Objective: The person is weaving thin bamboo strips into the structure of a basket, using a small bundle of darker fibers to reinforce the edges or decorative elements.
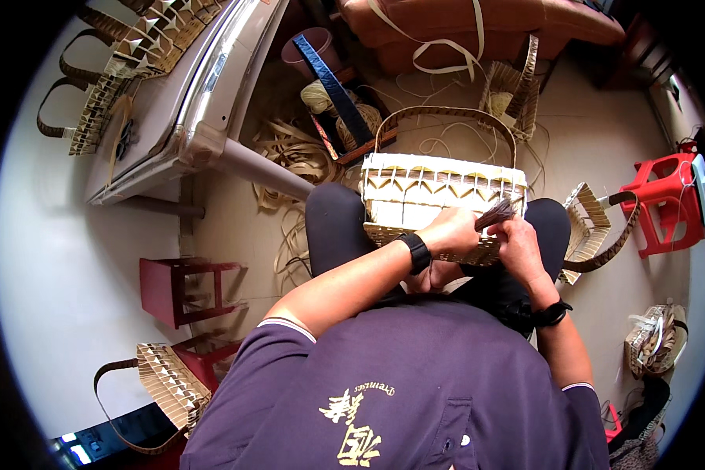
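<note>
A woven handled basket (399, 213) rests between my knees, its cream side with a zigzag band facing up and its brown handle arching on the far side. My left hand (451, 232) is closed around a bundle of thin dark strands (495, 214), whose loose ends fan out toward the right over the basket's near right corner. Close beside it, my right hand (518, 244) has its fingers pinched together at that corner. What lies between them is too small to make out. Both hands partly hide the basket's near edge.
More woven baskets stand around: one (511, 90) beyond, one (590, 227) at right, one (172, 384) at lower left. Coiled strips (290, 157) and a bin of twine balls (345, 117) lie ahead. A table (204, 110) stands left, red stools (670, 200) right.
</note>
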A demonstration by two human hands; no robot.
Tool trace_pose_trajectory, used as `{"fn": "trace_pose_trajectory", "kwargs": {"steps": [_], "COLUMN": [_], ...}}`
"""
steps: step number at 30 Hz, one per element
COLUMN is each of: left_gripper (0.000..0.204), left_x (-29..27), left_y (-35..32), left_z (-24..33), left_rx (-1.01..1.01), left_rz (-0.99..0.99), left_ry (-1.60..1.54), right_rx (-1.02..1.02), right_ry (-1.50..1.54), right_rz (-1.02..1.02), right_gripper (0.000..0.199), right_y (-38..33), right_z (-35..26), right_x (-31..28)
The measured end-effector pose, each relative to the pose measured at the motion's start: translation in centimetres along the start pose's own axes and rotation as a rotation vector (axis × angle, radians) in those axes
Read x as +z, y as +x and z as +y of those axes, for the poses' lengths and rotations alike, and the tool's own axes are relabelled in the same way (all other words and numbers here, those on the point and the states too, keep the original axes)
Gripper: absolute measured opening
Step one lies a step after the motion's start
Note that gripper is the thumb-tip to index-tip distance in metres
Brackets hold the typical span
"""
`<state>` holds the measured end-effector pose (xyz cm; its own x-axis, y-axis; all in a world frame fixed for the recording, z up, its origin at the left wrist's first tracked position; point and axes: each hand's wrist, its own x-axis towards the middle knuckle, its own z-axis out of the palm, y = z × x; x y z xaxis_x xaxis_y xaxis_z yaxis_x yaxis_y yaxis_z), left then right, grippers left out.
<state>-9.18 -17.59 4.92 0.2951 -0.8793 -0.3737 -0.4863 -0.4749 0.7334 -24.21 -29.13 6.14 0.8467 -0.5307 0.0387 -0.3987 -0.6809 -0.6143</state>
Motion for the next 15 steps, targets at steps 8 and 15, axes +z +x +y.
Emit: {"fn": "trace_pose_trajectory", "kwargs": {"steps": [8, 15], "left_gripper": [0.026, 0.023], "left_x": [0.1, 0.6], "left_y": [-0.1, -0.4], "left_z": [-0.4, -0.4], "left_rx": [-0.010, -0.094], "left_rz": [-0.003, 0.098], "left_ry": [0.100, -0.018], "right_rx": [0.021, 0.003], "right_ry": [-0.038, -0.136], "right_rz": [0.013, -0.040], "right_gripper": [0.016, 0.014], "right_y": [-0.5, -0.3], "right_z": [-1.6, -1.0], "right_x": [-0.4, -0.7]}}
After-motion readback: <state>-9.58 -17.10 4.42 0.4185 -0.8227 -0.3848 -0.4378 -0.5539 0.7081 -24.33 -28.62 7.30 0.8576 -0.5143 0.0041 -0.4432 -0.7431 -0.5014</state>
